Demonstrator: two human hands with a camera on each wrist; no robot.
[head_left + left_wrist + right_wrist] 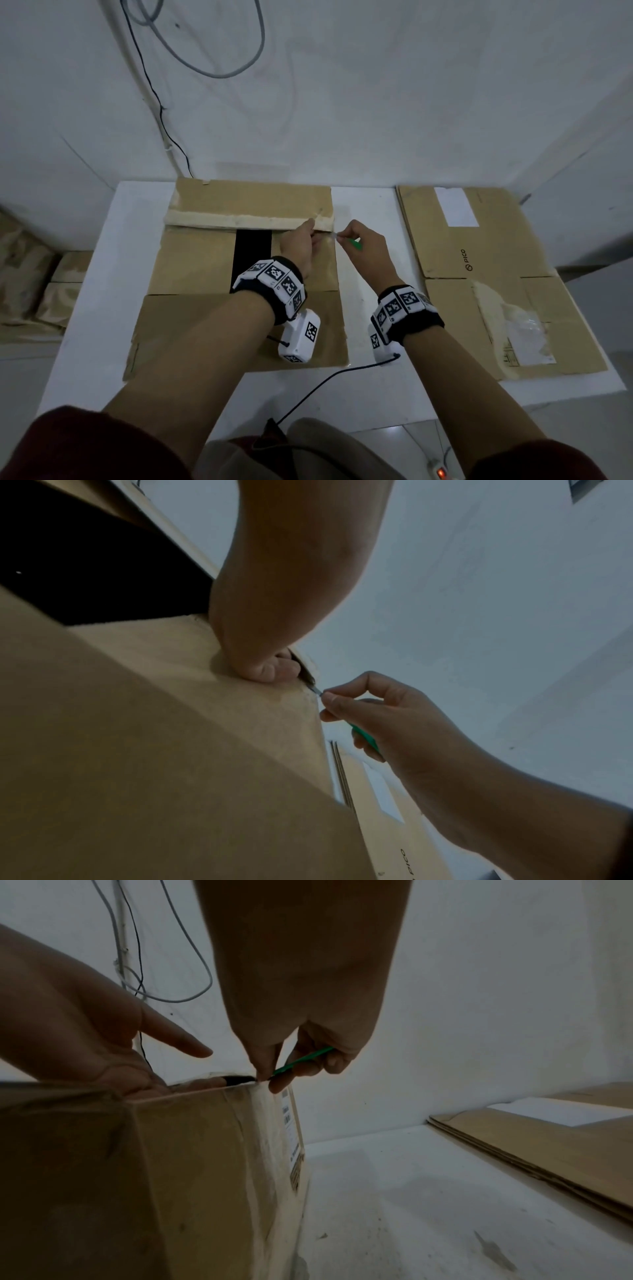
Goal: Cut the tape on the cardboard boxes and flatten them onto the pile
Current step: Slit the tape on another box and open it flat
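A cardboard box [191, 260] stands on the white table [373, 346] with its near flaps folded out and a dark gap in its top. A pale tape strip [239, 219] runs across the far side. My left hand [301, 236] presses on the box top [171, 723] near the right corner, its index finger [178, 1042] straight. My right hand [346, 236] pinches a green-handled cutter [356, 245], and the blade tip meets the box's top right corner [255, 1081]. Tape [263, 1137] also runs down that side. The cutter handle [366, 737] shows under my right fingers.
A pile of flattened boxes [479, 274] lies on the table's right part, seen again in the right wrist view [531, 1145]. The wall with hanging cables [205, 68] stands right behind the box. Brown wrapped bundles [27, 281] sit low on the left. A power strip [442, 472] lies on the floor.
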